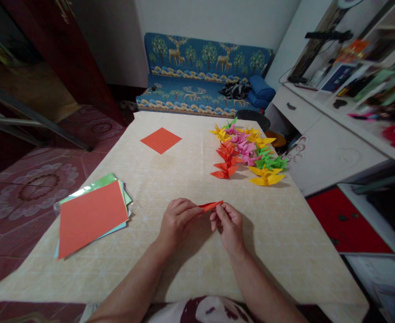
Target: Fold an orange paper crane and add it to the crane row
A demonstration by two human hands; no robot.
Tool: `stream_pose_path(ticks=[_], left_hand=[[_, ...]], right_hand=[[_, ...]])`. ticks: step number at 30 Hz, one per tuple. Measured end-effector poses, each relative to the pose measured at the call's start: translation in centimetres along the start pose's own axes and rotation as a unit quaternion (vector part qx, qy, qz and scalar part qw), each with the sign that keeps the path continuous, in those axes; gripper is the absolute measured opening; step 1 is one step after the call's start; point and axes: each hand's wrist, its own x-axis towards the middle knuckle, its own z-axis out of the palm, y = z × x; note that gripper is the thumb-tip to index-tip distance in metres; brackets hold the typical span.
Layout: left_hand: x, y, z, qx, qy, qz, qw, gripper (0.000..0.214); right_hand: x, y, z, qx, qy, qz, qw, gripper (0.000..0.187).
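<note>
Paper point(210, 207), orange and folded, is pinched by the left hand point(178, 217) and right hand point(229, 220), where light, even pressure should align edges.

Orange-red and bright hues on pale cream

Orange-red colours the slim folded paper piece point(211, 207) and the flat square paper sheet point(161, 140). The winged folded-paper figures point(248, 150) are orange-red, pink, yellow and green. Faint pale lines pattern the cream cloth-covered surface point(170, 179); deer and trees decorate the long blue fabric sofa point(197, 80).
</note>
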Motion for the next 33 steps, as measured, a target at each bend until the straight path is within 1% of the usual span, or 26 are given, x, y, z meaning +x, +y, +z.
stream_pose_path(ticks=[3,6,10,12,13,14,16,18,21,23,25,28,30,33], left_hand=[[0.2,0.5,-0.2,-0.095,0.023,-0.088,0.991,0.018],[0.2,0.8,-0.2,-0.175,0.055,-0.183,0.966,0.013],[0.1,0.5,0.2,-0.25,0.094,-0.275,0.924,0.015],[0.0,0.2,0.4,-0.279,0.1,-0.306,0.905,0.018],[-0.1,0.2,0.5,-0.285,0.101,-0.313,0.9,0.018],[-0.1,0.1,0.5,-0.285,0.099,-0.314,0.9,0.019],[0.0,0.0,0.3,-0.271,0.092,-0.298,0.911,0.018],[0.2,0.0,-0.1,-0.258,0.082,-0.269,0.924,0.017],[0.6,0.0,-0.9,-0.254,0.057,-0.232,0.937,0.017],[0.8,0.2,-1.3,-0.265,0.039,-0.229,0.936,0.018],[0.8,0.5,-1.4,-0.309,0.026,-0.241,0.92,0.019],[0.6,1.0,-1.1,-0.415,0.011,-0.244,0.877,0.023],[0.5,1.3,-0.7,-0.47,-0.004,-0.231,0.852,0.025],[0.5,1.7,-0.3,-0.519,-0.035,-0.229,0.823,0.025]], right_hand=[[-0.1,-0.2,0.1,0.006,-0.009,-0.006,1.0,0.026],[-0.1,-0.3,0.1,0.001,0.0,-0.027,1.0,0.024],[-0.1,-0.2,-0.1,-0.015,0.041,-0.055,0.997,0.026],[0.0,-0.2,-0.2,-0.031,0.07,-0.065,0.995,0.023],[0.0,-0.2,-0.2,-0.038,0.084,-0.069,0.993,0.022],[0.1,-0.2,-0.3,-0.045,0.097,-0.074,0.992,0.022],[0.1,-0.2,-0.3,-0.056,0.11,-0.086,0.989,0.023],[0.1,-0.3,-0.3,-0.06,0.097,-0.096,0.989,0.026],[-0.2,-0.4,-0.2,-0.061,0.024,-0.081,0.995,0.026],[-0.3,-0.5,-0.1,-0.072,-0.031,-0.06,0.995,0.024],[-0.5,-0.5,0.1,-0.095,-0.078,-0.04,0.992,0.023],[-0.5,-0.6,0.5,-0.116,-0.125,-0.02,0.985,0.031],[-0.4,-0.7,0.7,-0.109,-0.138,-0.017,0.984,0.035],[-0.4,-0.9,0.8,-0.092,-0.145,-0.013,0.985,0.034]])
